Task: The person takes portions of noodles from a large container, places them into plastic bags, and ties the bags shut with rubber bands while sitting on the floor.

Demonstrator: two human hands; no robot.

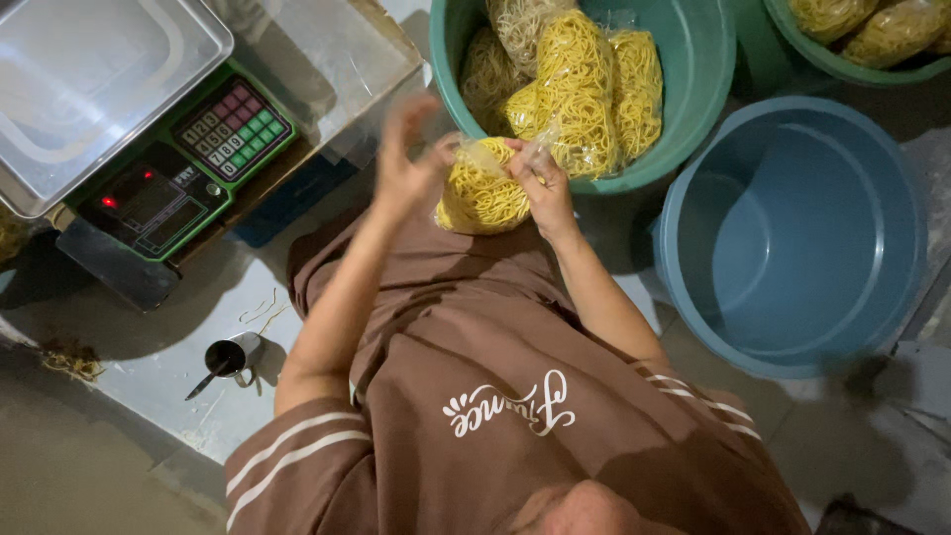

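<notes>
Grey concrete floor [79, 466] spreads under a person in a brown striped shirt [495, 396], seen from above. Left hand [408, 159] is raised with its fingers spread and blurred, its thumb side against a clear bag of yellow noodles [482, 190]. Right hand [540, 178] pinches the bag's gathered plastic top. Just beyond, a green tub [693, 89] holds more bagged noodles [580, 89]. To the right sits a blue tub [792, 238]. At far left stands a green digital scale [178, 168], a small dark cup [230, 355] near it.
</notes>
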